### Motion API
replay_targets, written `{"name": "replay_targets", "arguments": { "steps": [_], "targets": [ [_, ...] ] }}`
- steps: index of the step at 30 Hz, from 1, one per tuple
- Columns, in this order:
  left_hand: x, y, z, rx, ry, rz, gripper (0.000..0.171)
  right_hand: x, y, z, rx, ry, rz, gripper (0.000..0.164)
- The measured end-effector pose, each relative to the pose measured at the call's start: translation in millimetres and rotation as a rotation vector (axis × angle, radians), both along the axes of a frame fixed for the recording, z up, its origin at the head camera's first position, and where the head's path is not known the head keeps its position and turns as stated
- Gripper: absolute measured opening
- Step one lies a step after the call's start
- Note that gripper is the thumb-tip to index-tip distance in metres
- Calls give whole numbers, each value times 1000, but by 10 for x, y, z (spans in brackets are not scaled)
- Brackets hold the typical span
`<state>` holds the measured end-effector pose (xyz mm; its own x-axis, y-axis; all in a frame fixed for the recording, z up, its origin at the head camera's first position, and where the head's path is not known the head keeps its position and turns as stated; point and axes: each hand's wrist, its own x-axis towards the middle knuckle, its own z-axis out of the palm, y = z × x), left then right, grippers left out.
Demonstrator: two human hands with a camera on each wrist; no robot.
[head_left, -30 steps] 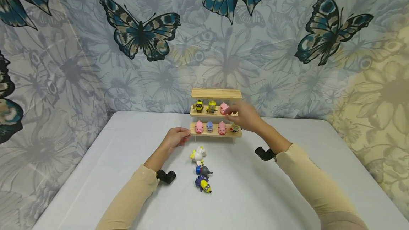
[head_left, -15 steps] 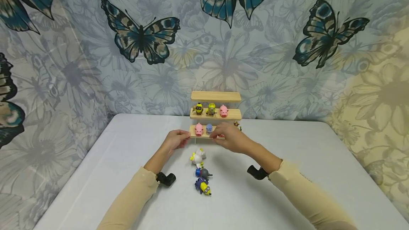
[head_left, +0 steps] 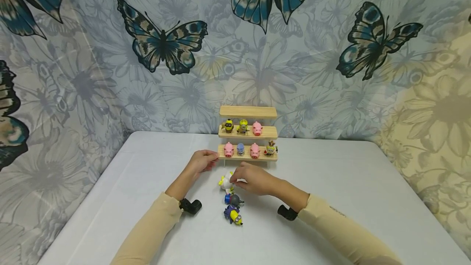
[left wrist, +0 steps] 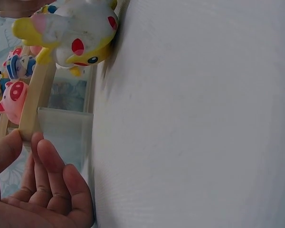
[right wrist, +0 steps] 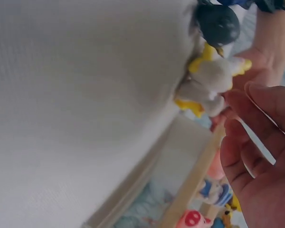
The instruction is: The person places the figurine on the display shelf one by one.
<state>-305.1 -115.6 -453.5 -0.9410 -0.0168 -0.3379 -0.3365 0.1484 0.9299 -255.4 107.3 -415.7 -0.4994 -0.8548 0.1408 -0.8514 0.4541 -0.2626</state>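
My left hand [head_left: 202, 161] pinches the left end of the lowest board of a three-tier wooden display shelf [head_left: 248, 111]. In the left wrist view the thumb lies on one side of the board [left wrist: 38, 102] and the index finger on the other. My right hand [head_left: 255, 178] hovers beside a white-and-yellow toy figure [head_left: 224, 182] lying on the table in front of the shelf. Its fingers are loosely bent, with fingertips right at the toy figure [right wrist: 211, 76] in the right wrist view and nothing between them.
Nearer on the table lie a grey-and-blue figure [head_left: 235, 200] and a purple-and-yellow figure [head_left: 233, 214]. The lowest tier bears pink pigs [head_left: 254, 150], a blue figure [head_left: 240, 149] and a hatted figure [head_left: 270, 149]. Two yellow figures [head_left: 243, 126] and another pig [head_left: 257, 128] stand on the middle tier.
My right hand has left the pink pig on the middle tier and come down and toward me, past the lowest tier, to the white-and-yellow figure. My left hand stays at the shelf.
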Motion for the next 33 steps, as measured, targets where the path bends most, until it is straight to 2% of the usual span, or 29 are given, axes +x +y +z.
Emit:
{"name": "replay_targets", "arguments": {
  "steps": [9, 21, 29, 33],
  "targets": [
    [8, -8, 9, -11, 14, -9, 27, 18, -64, -117, 56, 83, 25, 19],
    [-25, -22, -31, -11, 9, -6, 29, 6, -124, -101, 149, 178, 0, 29],
    [-15, -4, -19, -16, 13, -4, 29, -50, -180, -113, 184, 300, 58, 36],
    [-8, 6, -17, -13, 14, -3, 28, -74, -189, -134, 165, 313, 79, 36]
  ]
}}
